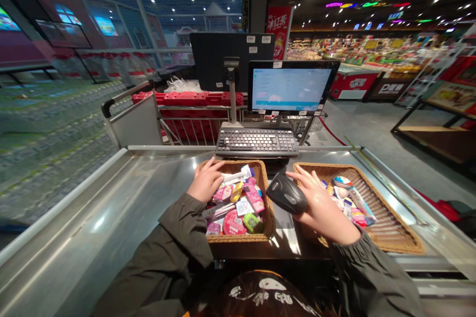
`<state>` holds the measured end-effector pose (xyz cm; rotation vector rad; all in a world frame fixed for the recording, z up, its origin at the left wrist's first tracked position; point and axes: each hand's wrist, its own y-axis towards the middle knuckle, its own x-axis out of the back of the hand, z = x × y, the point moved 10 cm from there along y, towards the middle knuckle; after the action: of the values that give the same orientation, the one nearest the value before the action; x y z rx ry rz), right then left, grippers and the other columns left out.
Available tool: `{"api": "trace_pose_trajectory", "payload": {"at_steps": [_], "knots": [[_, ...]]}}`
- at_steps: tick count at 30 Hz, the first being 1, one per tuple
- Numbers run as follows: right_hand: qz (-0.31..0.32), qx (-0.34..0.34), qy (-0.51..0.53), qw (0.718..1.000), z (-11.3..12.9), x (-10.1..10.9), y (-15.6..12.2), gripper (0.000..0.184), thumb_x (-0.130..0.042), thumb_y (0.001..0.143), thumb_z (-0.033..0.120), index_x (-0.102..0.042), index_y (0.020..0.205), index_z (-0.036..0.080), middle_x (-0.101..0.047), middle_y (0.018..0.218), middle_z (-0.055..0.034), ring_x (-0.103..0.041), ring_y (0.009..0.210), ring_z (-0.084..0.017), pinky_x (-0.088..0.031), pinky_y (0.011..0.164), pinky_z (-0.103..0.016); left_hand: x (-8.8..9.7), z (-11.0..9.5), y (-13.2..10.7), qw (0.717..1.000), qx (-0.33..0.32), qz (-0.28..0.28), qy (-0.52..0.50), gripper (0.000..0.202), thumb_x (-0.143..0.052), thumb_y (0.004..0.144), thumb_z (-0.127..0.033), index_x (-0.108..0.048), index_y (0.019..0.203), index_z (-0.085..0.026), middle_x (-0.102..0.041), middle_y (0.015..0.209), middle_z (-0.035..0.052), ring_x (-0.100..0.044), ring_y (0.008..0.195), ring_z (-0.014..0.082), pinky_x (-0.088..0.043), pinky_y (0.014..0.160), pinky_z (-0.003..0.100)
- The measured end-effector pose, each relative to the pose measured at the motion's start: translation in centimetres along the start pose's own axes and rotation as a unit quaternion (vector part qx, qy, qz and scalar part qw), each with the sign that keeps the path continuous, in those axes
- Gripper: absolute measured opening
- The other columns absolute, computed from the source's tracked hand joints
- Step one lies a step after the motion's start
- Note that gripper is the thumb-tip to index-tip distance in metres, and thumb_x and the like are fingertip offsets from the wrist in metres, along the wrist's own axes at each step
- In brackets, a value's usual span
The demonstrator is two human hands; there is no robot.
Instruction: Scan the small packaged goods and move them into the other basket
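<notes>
My left hand (206,182) is at the left side of a wicker basket (270,218), over its upper corner. Its fingers are stretched out, and nothing shows in them. Small colourful packaged goods fill this basket, among them a round pink pack (233,223), a green item (252,223) and a white tube-like item (238,175). A black handheld barcode scanner (286,194) is gripped in my right hand (322,205), between the two baskets. Partly behind that hand lies a second wicker basket (394,228), with several small packs (357,208) at its left end.
Beyond the baskets a keyboard (256,141) sits below a lit monitor (292,88); a second screen (213,62) shows its dark back. Metal rims edge the steel counter (96,208). A metal cart (193,124) stands behind it. A thin green strand (383,178) lies at the right.
</notes>
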<state>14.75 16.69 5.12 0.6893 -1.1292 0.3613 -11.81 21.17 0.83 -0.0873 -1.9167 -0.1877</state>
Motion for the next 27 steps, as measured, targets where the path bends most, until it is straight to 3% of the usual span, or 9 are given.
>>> {"api": "trace_pose_trajectory", "payload": {"at_steps": [10,15,20,27], "knots": [[0.012,-0.008,0.006,1.000,-1.2,-1.2,-0.2,0.044,-0.059,0.076,0.022,-0.059,0.120,0.019,-0.049,0.143,-0.0136,-0.027,0.144,-0.038,-0.020,0.112,-0.070,-5.8,4.7,-1.8,0.989,0.014,0.143,0.042,0.022,-0.051,0.088,-0.030,-0.073,0.084,-0.027,-0.049,0.147,-0.0009,-0.024,0.146,0.0322,-0.013,0.111,0.070],[0.014,-0.008,0.009,1.000,-1.1,-1.4,-0.2,0.045,-0.060,0.075,0.021,-0.059,0.120,0.020,-0.049,0.142,-0.0133,-0.027,0.144,-0.038,-0.020,0.112,-0.069,-6.8,5.5,-3.4,0.984,0.023,0.159,0.079,0.010,-0.064,0.077,-0.024,-0.073,0.075,-0.028,-0.051,0.145,-0.0012,-0.024,0.145,0.0339,-0.011,0.109,0.072],[0.012,-0.011,0.011,1.000,-1.4,-1.3,-0.2,0.045,-0.059,0.075,0.021,-0.059,0.120,0.021,-0.049,0.143,-0.0133,-0.028,0.144,-0.037,-0.020,0.113,-0.068,-6.2,3.9,-4.3,0.983,-0.010,0.116,0.143,0.004,-0.070,0.066,-0.019,-0.071,0.067,-0.023,-0.053,0.142,0.0053,-0.025,0.144,0.0371,-0.005,0.111,0.072],[-0.018,-0.038,-0.006,0.999,-3.3,0.7,-1.7,0.053,-0.059,0.077,0.025,-0.053,0.129,0.021,-0.051,0.140,-0.0138,-0.029,0.143,-0.038,-0.022,0.111,-0.070,-3.8,-1.9,-3.6,0.986,-0.091,0.058,0.129,0.013,-0.067,0.079,-0.030,-0.070,0.089,-0.022,-0.048,0.147,0.0109,-0.027,0.144,0.0359,-0.012,0.113,0.069]]}}
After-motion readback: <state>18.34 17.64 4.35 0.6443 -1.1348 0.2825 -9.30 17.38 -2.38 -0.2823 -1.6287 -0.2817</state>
